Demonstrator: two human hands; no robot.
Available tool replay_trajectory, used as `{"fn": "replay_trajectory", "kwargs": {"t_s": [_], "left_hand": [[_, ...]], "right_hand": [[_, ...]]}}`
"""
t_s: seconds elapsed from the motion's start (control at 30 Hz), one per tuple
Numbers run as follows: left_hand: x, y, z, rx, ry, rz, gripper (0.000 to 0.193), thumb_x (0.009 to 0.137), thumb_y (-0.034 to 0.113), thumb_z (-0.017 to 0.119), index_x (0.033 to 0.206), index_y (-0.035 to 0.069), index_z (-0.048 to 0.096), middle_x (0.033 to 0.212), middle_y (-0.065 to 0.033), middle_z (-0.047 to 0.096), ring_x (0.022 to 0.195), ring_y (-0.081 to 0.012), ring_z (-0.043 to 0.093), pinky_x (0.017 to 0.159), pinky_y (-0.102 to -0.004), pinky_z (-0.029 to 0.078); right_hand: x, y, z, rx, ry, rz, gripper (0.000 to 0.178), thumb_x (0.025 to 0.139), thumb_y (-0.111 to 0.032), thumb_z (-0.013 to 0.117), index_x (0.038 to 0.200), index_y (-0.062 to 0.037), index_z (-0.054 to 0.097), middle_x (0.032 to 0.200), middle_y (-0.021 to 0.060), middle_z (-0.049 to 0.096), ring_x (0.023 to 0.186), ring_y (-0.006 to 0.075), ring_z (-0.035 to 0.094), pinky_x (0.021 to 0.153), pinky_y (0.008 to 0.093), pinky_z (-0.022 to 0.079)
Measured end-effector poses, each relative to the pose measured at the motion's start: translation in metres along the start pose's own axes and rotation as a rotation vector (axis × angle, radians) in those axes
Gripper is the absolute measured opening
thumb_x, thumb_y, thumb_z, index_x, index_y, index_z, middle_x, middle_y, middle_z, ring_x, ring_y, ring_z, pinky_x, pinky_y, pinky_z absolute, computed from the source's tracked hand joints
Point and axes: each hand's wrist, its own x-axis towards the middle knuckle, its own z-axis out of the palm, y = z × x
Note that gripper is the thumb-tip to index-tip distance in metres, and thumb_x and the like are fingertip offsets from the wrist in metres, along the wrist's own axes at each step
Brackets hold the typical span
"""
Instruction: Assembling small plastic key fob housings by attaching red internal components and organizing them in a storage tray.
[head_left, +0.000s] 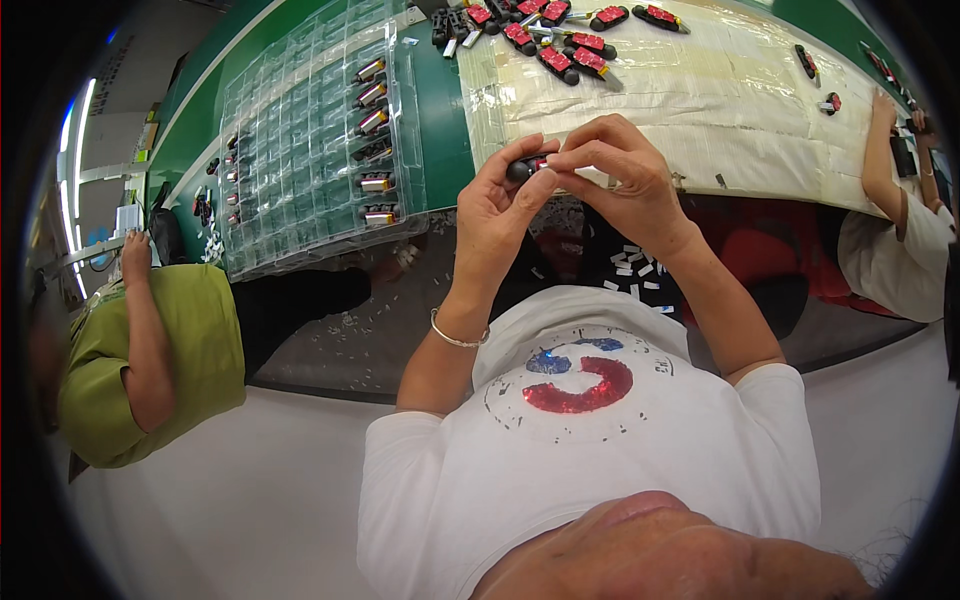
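My left hand is closed around a small black device with a rounded end, held just off the near edge of the table. Something red shows on the device between my hands. The thumb and fingers of my right hand pinch at its right end, where a small pale bit shows; I cannot make out what that bit is. Beyond my hands, several like devices, black with red faces, lie in a loose pile on the padded table cover.
A clear compartment tray stands on the green tabletop to the left, with devices along its right side. The cream padded cover spreads ahead. People sit at left, in a green shirt, and at right. White scraps lie below the table edge.
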Motion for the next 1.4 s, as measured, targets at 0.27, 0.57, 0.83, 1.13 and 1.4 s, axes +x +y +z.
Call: {"fn": "replay_trajectory", "kwargs": {"t_s": [0.27, 0.57, 0.83, 1.13, 1.4], "left_hand": [[0.002, -0.007, 0.007, -0.002, 0.087, 0.072, 0.031, 0.091, 0.001, 0.061, 0.121, -0.006, 0.055, 0.111, -0.0090, 0.064, 0.087, -0.0060, 0.061, 0.075, -0.0174, 0.050], [-0.002, -0.012, 0.001, 0.141, 0.030, 0.157, 0.028, 0.089, -0.004, 0.060, 0.117, -0.004, 0.057, 0.115, -0.0093, 0.063, 0.095, -0.0086, 0.062, 0.081, -0.0190, 0.051], [0.014, -0.020, -0.022, 0.224, -0.126, 0.223, 0.028, 0.087, -0.006, 0.062, 0.114, -0.002, 0.059, 0.118, -0.0093, 0.061, 0.099, -0.0125, 0.062, 0.087, -0.0235, 0.050], [0.067, 0.020, -0.098, 0.369, 0.301, 0.180, 0.033, 0.078, 0.000, 0.068, 0.111, -0.001, 0.064, 0.099, -0.0042, 0.067, 0.087, -0.0072, 0.061, 0.078, -0.0214, 0.049], [0.165, 0.036, -0.208, 0.838, 0.593, 0.380, 0.026, 0.073, 0.005, 0.069, 0.099, 0.002, 0.067, 0.092, -0.0078, 0.069, 0.082, -0.0180, 0.065, 0.078, -0.0300, 0.052]], "right_hand": [[-0.009, 0.009, 0.006, 0.377, 0.027, 0.205, 0.021, 0.078, -0.012, 0.077, 0.098, -0.0100, 0.073, 0.107, 0.0051, 0.061, 0.101, 0.0161, 0.059, 0.088, 0.0292, 0.049], [-0.020, 0.018, 0.011, 0.544, 0.039, 0.225, 0.024, 0.078, -0.011, 0.077, 0.102, -0.0100, 0.073, 0.107, 0.0046, 0.060, 0.105, 0.0159, 0.057, 0.093, 0.0290, 0.046], [-0.012, 0.043, 0.004, 0.558, -0.173, 0.378, 0.027, 0.083, -0.013, 0.074, 0.109, -0.0072, 0.070, 0.117, 0.0067, 0.057, 0.111, 0.0177, 0.054, 0.097, 0.0296, 0.043], [0.020, 0.084, -0.013, -0.210, -0.030, 0.271, 0.032, 0.084, -0.001, 0.065, 0.116, -0.0061, 0.065, 0.114, 0.0100, 0.058, 0.097, 0.0209, 0.061, 0.082, 0.0282, 0.049], [0.011, 0.056, 0.000, -0.106, -0.021, 0.280, 0.028, 0.083, -0.001, 0.066, 0.111, -0.0050, 0.065, 0.105, 0.0105, 0.061, 0.088, 0.0236, 0.064, 0.077, 0.0321, 0.052]]}}
